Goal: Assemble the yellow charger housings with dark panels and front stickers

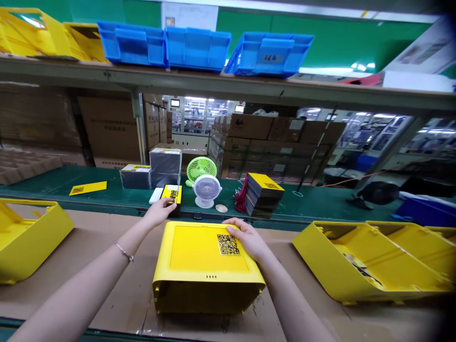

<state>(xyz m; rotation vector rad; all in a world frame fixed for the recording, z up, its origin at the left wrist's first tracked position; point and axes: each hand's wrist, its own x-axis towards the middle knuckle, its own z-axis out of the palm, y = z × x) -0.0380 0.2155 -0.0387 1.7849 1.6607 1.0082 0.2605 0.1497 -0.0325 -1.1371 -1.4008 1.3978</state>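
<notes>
A yellow plastic housing point(188, 247) with a QR code on its top panel sits on the brown cardboard sheet, its open side facing me. My right hand point(245, 237) rests on its far right edge, fingers over the top near the code. My left hand point(159, 212) reaches past the housing's far left corner, with thumb and fingertips on a small stack of yellow-and-black cards point(173, 192). Whether it pinches a card is too small to tell. Right behind the housing stand a white fan point(206, 189) and a green fan point(201, 168).
Yellow housings stand at the left point(35, 242) and right point(342, 266). A tall stack of yellow-topped cards point(261, 197) stands beside red cords point(241, 198). Film-wrapped stacks point(166, 167) and a yellow card point(88, 188) lie left. Overhead, a shelf point(199, 80) carries blue bins point(197, 47).
</notes>
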